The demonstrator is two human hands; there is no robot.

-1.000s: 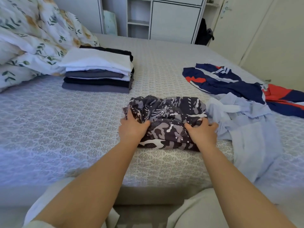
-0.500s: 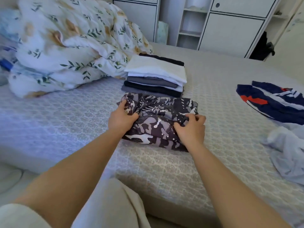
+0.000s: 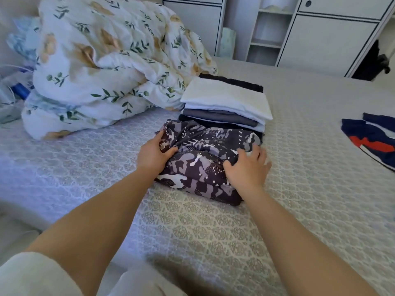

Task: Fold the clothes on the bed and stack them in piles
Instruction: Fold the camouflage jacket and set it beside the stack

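While the folded camouflage-print garment (image 3: 205, 161) sits on the patterned bedspread (image 3: 299, 189) just in front of the stack of folded clothes (image 3: 226, 103), both hands are on it. The left hand (image 3: 152, 155) grips the bundle's left end, thumb on top and fingers curled into the cloth at about nine o'clock. The right hand (image 3: 249, 167) lies over the right end at about three o'clock; its fingers look spread and only partly curled, and the blur there makes it hard to tell a real grip from a flat press.

The step in hand looks like placing this bundle with the pile. To do it well, both hands should scoop under the ends so the layers lift together, since the slick-looking fabric is bunched on top and could slide open. It should rise level, travel toward twelve o'clock, and land square on the white top piece, edges matched to the stack. Once it is down, a flat palm pressed across it would settle the wrinkles.

The bundle's long axis runs roughly from nine to three o'clock, tipped slightly so the right end lies nearer the viewer. Its folded edge faces six o'clock, and the looser gathered side faces the stack at twelve.

A navy, red and white garment (image 3: 372, 142) lies unfolded at three o'clock, well apart, so the job is not finished. A floral duvet (image 3: 102, 67) is heaped at ten o'clock.
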